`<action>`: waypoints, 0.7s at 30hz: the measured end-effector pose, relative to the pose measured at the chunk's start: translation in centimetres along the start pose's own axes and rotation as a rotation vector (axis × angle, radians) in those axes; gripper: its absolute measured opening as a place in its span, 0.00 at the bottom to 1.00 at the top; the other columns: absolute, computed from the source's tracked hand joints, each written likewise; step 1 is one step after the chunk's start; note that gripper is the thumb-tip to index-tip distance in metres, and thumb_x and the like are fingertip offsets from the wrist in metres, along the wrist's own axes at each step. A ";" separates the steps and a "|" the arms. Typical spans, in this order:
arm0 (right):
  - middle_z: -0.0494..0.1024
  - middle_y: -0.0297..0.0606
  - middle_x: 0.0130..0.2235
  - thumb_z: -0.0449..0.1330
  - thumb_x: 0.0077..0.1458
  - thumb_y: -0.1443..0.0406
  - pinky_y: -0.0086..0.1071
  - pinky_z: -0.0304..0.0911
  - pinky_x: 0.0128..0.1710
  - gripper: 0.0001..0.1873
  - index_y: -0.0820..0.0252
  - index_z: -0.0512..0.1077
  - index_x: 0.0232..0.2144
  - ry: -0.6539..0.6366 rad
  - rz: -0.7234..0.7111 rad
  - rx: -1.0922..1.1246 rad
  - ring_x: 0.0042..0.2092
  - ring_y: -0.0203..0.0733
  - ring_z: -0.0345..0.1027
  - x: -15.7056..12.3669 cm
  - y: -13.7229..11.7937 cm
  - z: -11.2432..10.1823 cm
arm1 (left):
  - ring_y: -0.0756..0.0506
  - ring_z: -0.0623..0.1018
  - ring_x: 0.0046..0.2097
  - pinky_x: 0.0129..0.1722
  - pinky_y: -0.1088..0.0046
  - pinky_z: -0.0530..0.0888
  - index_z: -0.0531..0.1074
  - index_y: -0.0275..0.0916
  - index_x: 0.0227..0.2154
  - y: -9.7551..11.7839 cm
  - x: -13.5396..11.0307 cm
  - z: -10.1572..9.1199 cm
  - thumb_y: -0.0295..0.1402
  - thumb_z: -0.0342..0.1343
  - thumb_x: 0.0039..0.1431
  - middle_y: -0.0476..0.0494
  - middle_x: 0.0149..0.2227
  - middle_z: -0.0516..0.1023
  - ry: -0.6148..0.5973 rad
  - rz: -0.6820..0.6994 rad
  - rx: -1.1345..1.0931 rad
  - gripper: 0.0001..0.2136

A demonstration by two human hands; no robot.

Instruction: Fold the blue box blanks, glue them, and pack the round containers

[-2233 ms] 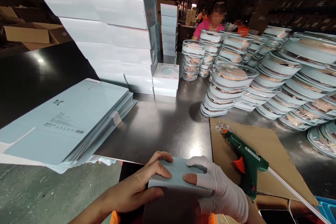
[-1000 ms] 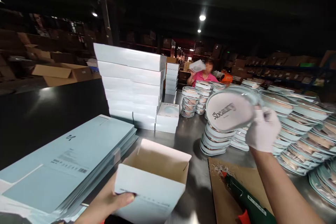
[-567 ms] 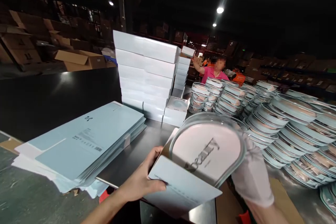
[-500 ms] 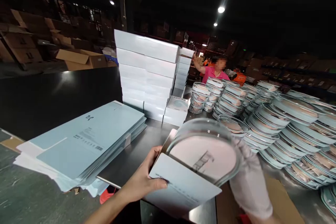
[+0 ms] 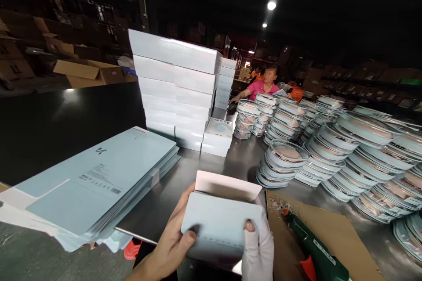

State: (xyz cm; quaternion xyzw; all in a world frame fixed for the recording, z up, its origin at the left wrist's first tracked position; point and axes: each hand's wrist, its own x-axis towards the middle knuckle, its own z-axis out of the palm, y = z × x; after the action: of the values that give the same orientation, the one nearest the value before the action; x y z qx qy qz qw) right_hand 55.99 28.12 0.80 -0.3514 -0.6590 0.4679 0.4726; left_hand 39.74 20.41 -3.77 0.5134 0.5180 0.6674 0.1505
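Observation:
In front of me I hold a pale blue carton with both hands. Its pinkish-white flap stands raised at the top, and whatever is inside the carton is hidden. My left hand, bare, is closed round the left side with the thumb on the front panel. My right hand, in a white glove with the thumb tip uncovered, grips the right side, thumb also on the front. To the left lies a stack of flat blue cartons. Stacked glass dishes with paper inserts stand to the right.
A green glue gun lies on a cardboard sheet at lower right. White boxes rise in a tall stack ahead, with a smaller printed box beside them. A person in a pink shirt is beyond the dishes.
The glass dish that my right hand was holding at the carton's opening is out of sight. My right hand has moved left onto the carton, which now stands more upright; the glue gun shows.

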 end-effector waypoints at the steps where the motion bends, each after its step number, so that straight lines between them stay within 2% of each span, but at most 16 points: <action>1: 0.67 0.40 0.69 0.53 0.67 0.46 0.46 0.67 0.62 0.33 0.47 0.59 0.69 0.040 0.054 0.011 0.67 0.56 0.64 -0.2 -0.3 0.5 | 0.30 0.62 0.71 0.67 0.53 0.63 0.73 0.44 0.54 0.3 -0.1 0.4 0.56 0.45 0.70 0.34 0.70 0.63 0.063 -0.027 -0.001 0.25; 4: 0.54 0.36 0.75 0.50 0.69 0.49 0.49 0.49 0.72 0.36 0.41 0.43 0.73 0.124 0.081 -0.015 0.74 0.50 0.50 -0.6 -0.5 1.5 | 0.35 0.59 0.73 0.65 0.53 0.66 0.64 0.48 0.53 1.0 -0.6 1.5 0.48 0.47 0.73 0.38 0.71 0.60 0.292 -0.081 -0.055 0.13; 5: 0.52 0.36 0.75 0.49 0.70 0.49 0.50 0.45 0.73 0.36 0.41 0.40 0.73 0.111 0.048 -0.038 0.74 0.48 0.47 -0.6 -0.3 1.2 | 0.35 0.59 0.73 0.64 0.53 0.67 0.62 0.49 0.52 1.3 -0.8 1.5 0.46 0.48 0.73 0.38 0.72 0.59 0.316 -0.107 -0.053 0.12; 7: 0.54 0.38 0.75 0.48 0.71 0.52 0.48 0.49 0.72 0.36 0.43 0.38 0.74 0.013 -0.043 -0.121 0.73 0.46 0.52 -0.1 0.5 -1.0 | 0.34 0.59 0.73 0.65 0.49 0.66 0.65 0.49 0.52 1.5 -0.9 0.8 0.47 0.46 0.74 0.38 0.71 0.60 0.232 -0.199 0.020 0.12; 9: 0.64 0.43 0.71 0.52 0.68 0.53 0.45 0.63 0.65 0.34 0.48 0.48 0.72 -0.045 -0.145 -0.317 0.67 0.48 0.65 1.0 1.6 -5.5 | 0.32 0.59 0.73 0.67 0.46 0.63 0.72 0.49 0.51 1.4 -0.7 -0.6 0.48 0.44 0.73 0.38 0.68 0.66 0.042 -0.277 0.145 0.16; 10: 0.71 0.47 0.66 0.55 0.65 0.53 0.45 0.67 0.62 0.32 0.53 0.59 0.67 -0.034 -0.200 -0.488 0.63 0.51 0.71 1.5 2.2 -8.5 | 0.31 0.58 0.73 0.67 0.46 0.63 0.75 0.50 0.50 1.1 -0.5 -1.4 0.48 0.45 0.73 0.39 0.66 0.69 -0.048 -0.280 0.199 0.17; 11: 0.81 0.51 0.55 0.58 0.59 0.51 0.50 0.71 0.56 0.27 0.57 0.72 0.56 0.127 -0.244 -0.700 0.54 0.57 0.78 2.0 2.7 -11.6 | 0.31 0.58 0.73 0.67 0.47 0.64 0.77 0.51 0.50 0.8 -0.3 -2.3 0.48 0.46 0.72 0.40 0.64 0.72 -0.118 -0.262 0.236 0.17; 12: 0.84 0.52 0.48 0.57 0.56 0.50 0.53 0.73 0.48 0.22 0.57 0.77 0.45 0.200 -0.131 -0.932 0.48 0.63 0.80 2.4 3.2 -14.7 | 0.31 0.58 0.73 0.66 0.48 0.65 0.77 0.52 0.52 0.4 -0.2 -3.1 0.48 0.48 0.71 0.40 0.62 0.75 -0.169 -0.238 0.261 0.17; 13: 0.85 0.50 0.37 0.58 0.52 0.49 0.54 0.72 0.39 0.19 0.54 0.79 0.36 0.205 0.070 -1.120 0.38 0.65 0.80 2.6 3.7 -17.5 | 0.31 0.58 0.74 0.65 0.51 0.68 0.76 0.52 0.54 0.0 0.0 -3.9 0.49 0.52 0.69 0.40 0.61 0.76 -0.213 -0.216 0.282 0.17; 14: 0.80 0.46 0.23 0.61 0.47 0.47 0.52 0.69 0.32 0.17 0.52 0.76 0.24 0.130 0.276 -1.186 0.29 0.64 0.76 2.5 4.2 -19.7 | 0.30 0.57 0.74 0.64 0.53 0.70 0.76 0.52 0.56 -0.5 0.1 -4.5 0.50 0.55 0.66 0.40 0.61 0.77 -0.254 -0.201 0.300 0.19; 15: 0.76 0.44 0.20 0.65 0.42 0.47 0.49 0.66 0.30 0.17 0.51 0.73 0.17 0.098 0.387 -1.148 0.26 0.61 0.73 2.3 4.7 -21.3 | 0.30 0.57 0.74 0.63 0.54 0.71 0.75 0.52 0.57 -0.9 0.1 -5.1 0.51 0.58 0.63 0.40 0.61 0.77 -0.297 -0.195 0.318 0.22; 17: 0.71 0.39 0.16 0.69 0.38 0.48 0.43 0.62 0.28 0.19 0.50 0.69 0.13 0.064 0.528 -0.980 0.23 0.54 0.69 1.3 5.6 -22.7 | 0.29 0.57 0.74 0.62 0.54 0.72 0.74 0.53 0.59 -1.5 0.2 -5.9 0.51 0.62 0.58 0.40 0.63 0.76 -0.365 -0.210 0.355 0.26; 19: 0.72 0.36 0.18 0.67 0.43 0.50 0.37 0.59 0.24 0.16 0.51 0.72 0.17 0.106 0.586 -0.797 0.22 0.49 0.68 -0.1 6.1 -22.4 | 0.28 0.58 0.73 0.64 0.51 0.68 0.75 0.55 0.59 -1.9 0.3 -6.3 0.51 0.64 0.56 0.41 0.63 0.77 -0.390 -0.227 0.386 0.27; 21: 0.71 0.34 0.17 0.62 0.49 0.47 0.34 0.56 0.20 0.18 0.52 0.72 0.20 0.127 0.650 -0.599 0.19 0.45 0.65 -1.5 6.1 -21.6 | 0.28 0.60 0.72 0.65 0.48 0.66 0.77 0.55 0.58 -2.2 0.6 -6.3 0.51 0.66 0.55 0.40 0.62 0.78 -0.371 -0.227 0.391 0.27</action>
State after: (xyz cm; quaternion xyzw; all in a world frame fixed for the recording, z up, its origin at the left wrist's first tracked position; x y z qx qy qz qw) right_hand 77.12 34.78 -2.93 -0.6896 -0.5905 0.3582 0.2177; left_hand 33.43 18.37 -4.87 0.5847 0.6546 0.4285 0.2145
